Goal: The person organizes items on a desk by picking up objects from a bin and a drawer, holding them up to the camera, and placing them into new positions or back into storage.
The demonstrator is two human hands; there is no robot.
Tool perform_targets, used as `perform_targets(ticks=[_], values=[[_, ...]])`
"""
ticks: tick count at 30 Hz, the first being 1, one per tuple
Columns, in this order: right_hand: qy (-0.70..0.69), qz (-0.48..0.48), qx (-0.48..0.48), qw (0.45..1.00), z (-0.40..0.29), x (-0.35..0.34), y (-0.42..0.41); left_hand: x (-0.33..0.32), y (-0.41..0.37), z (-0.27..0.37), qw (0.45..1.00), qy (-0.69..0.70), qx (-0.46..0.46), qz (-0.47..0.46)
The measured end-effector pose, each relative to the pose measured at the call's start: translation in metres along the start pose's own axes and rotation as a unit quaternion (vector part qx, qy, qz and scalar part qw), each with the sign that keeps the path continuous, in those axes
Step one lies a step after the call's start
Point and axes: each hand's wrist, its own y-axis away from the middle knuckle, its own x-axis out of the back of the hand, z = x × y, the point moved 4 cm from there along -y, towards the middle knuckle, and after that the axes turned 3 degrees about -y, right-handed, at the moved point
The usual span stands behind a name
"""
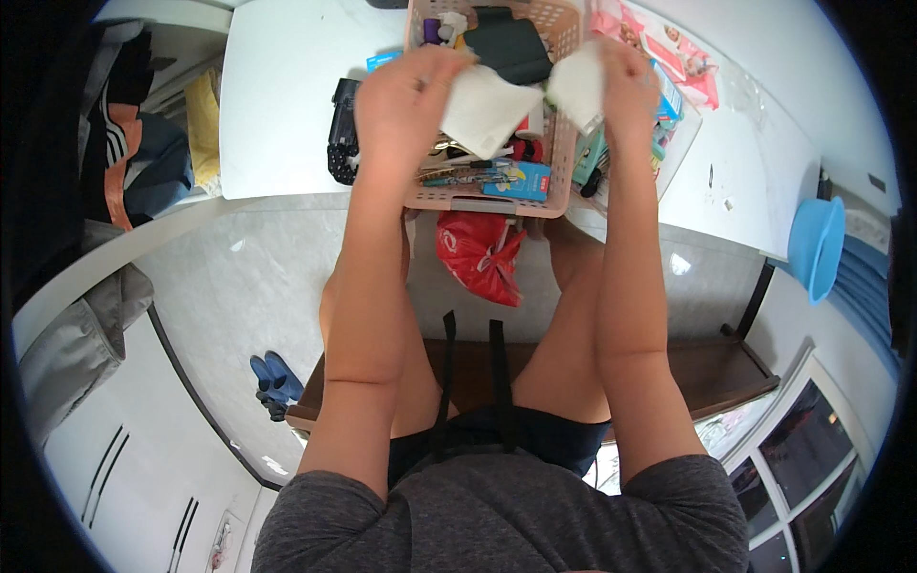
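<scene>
My left hand [408,97], blurred, grips a white sheet [491,111] of paper or thin cloth by its left side. In my right hand [630,93], also blurred, is a second white piece [577,86] of similar material. A narrow gap shows between the two pieces. Both hang above a pink perforated plastic basket [526,208]. Inside it are a dark flat case [509,43], a blue box [521,180] bearing writing, several pens [458,175] and a purple item [432,31]. The white sheets hide part of the contents.
A black case [344,132] lies on the white table [286,93] left of the basket. Right of it are a shallow tray [677,168] of small items and a pink wipes pack [680,57]. A red plastic bag [481,254] is below the table edge; a blue basin [817,247] is far right.
</scene>
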Motion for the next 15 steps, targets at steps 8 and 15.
perform_targets(ticks=[8, 15], values=[[-0.288, -0.183, -0.101, 0.935, 0.002, -0.04, 0.014, -0.02, 0.003, -0.027, 0.969, 0.177, 0.17, 0.007], [-0.252, -0.179, -0.059, 0.949, 0.002, -0.047, 0.02, -0.048, 0.004, -0.028, 0.88, 0.41, 0.228, -0.073]])
